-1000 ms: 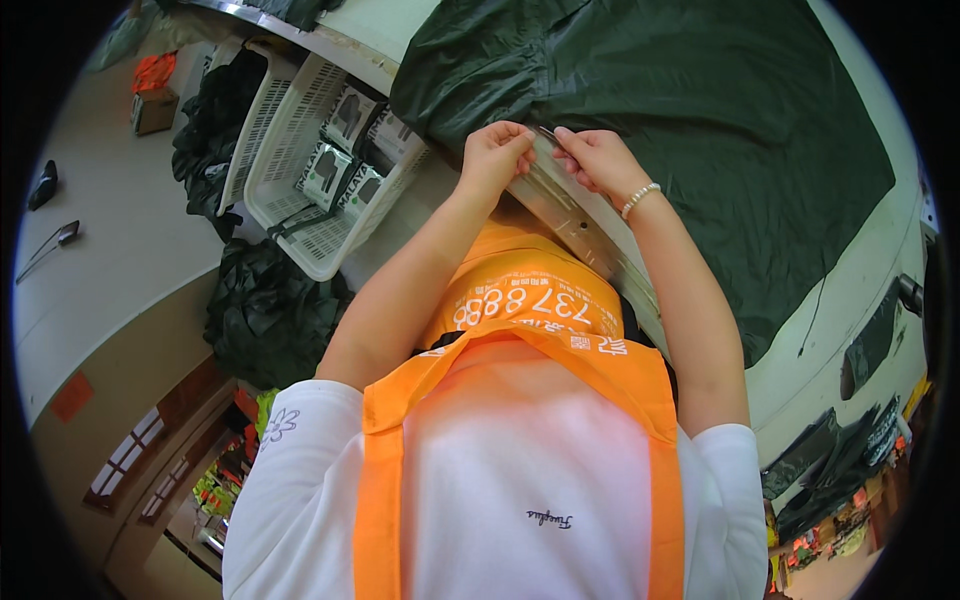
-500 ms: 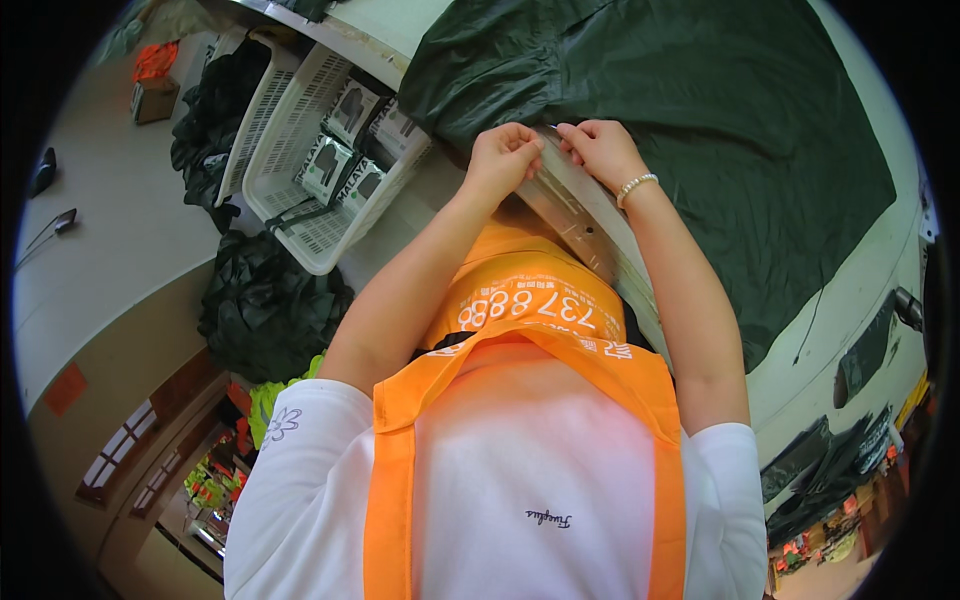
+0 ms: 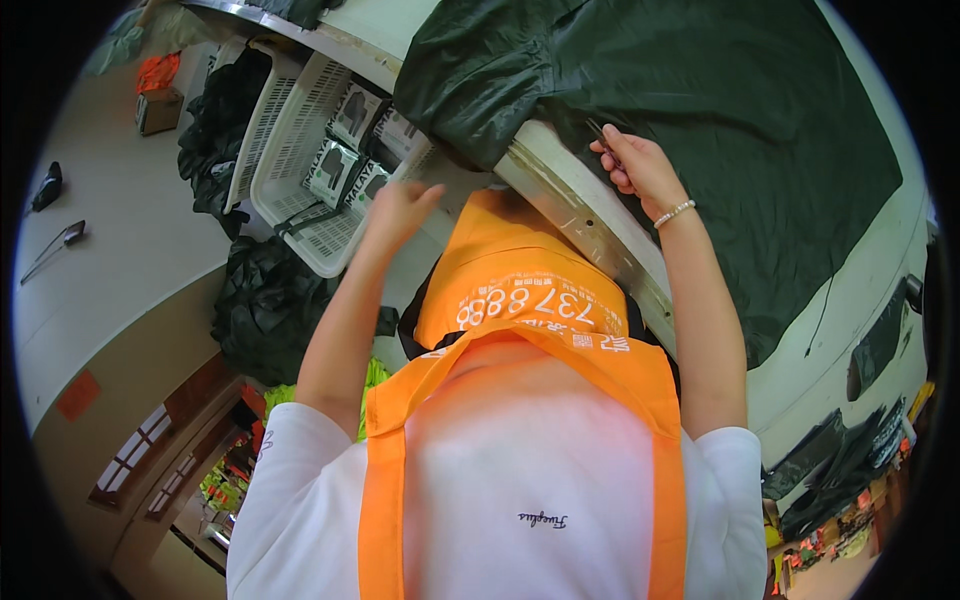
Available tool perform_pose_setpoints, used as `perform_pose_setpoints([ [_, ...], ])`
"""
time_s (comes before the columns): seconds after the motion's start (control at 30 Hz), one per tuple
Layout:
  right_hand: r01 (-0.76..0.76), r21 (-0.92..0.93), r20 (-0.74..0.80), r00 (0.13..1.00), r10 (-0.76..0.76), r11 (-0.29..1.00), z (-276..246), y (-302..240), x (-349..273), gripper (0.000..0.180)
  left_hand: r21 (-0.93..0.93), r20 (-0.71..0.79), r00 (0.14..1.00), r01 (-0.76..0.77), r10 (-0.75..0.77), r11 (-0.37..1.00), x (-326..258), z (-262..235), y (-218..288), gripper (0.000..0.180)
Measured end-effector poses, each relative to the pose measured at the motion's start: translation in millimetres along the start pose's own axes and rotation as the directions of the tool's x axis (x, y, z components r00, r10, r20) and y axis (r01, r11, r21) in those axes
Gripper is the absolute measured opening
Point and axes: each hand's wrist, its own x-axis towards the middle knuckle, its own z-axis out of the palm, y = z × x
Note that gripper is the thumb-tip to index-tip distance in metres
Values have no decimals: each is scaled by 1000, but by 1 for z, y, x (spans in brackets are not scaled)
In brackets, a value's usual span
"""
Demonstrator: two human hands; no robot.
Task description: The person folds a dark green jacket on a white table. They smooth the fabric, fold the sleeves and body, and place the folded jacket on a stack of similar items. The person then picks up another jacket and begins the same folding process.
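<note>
A large dark green garment (image 3: 720,140) lies spread over a white table with a metal edge (image 3: 590,225). My right hand (image 3: 640,168), with a bead bracelet at the wrist, pinches the garment's near edge by the metal rim. My left hand (image 3: 400,205) hovers off the table's edge, fingers apart and holding nothing, above a white plastic basket (image 3: 300,200). An orange apron (image 3: 530,300) hangs from my chest, with its front bunched against the table edge.
The white basket holds several small dark packets (image 3: 335,170). A second white basket (image 3: 255,110) stands beside it with dark fabric in it. Dark bags (image 3: 270,310) lie on the floor below. More dark garments (image 3: 840,460) sit at the lower right.
My left hand has let go of the garment's edge and swung left, off the table and toward the basket. My right hand stays at the edge.
</note>
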Motion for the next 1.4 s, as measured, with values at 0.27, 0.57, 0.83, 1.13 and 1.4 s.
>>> perform_pose_setpoints([
  [0.27, 77, 30, -51, 996, -75, 997, 8, 5, 1, 32, -923, 173, 972, 216, -158, 319, 38, 35, 154, 19],
  [0.57, 129, 0, -102, 986, -128, 992, 16, 11, 1, 30, -966, 206, 955, 234, -213, 113, 46, 50, 158, 7],
  [0.83, 47, -235, 27, 999, -42, 971, 33, -14, 7, 37, -898, -29, 999, -20, -13, 439, 40, 46, 127, 7],
  [1.13, 23, -487, -52, 997, -56, 873, 35, -28, 18, 42, -840, -159, 987, -140, 10, 525, 40, 51, 124, 12],
  [1.4, 6, -333, -48, 999, -23, 943, 28, -16, 23, 43, -924, 76, 994, 99, -76, 368, 39, 42, 150, 20],
])
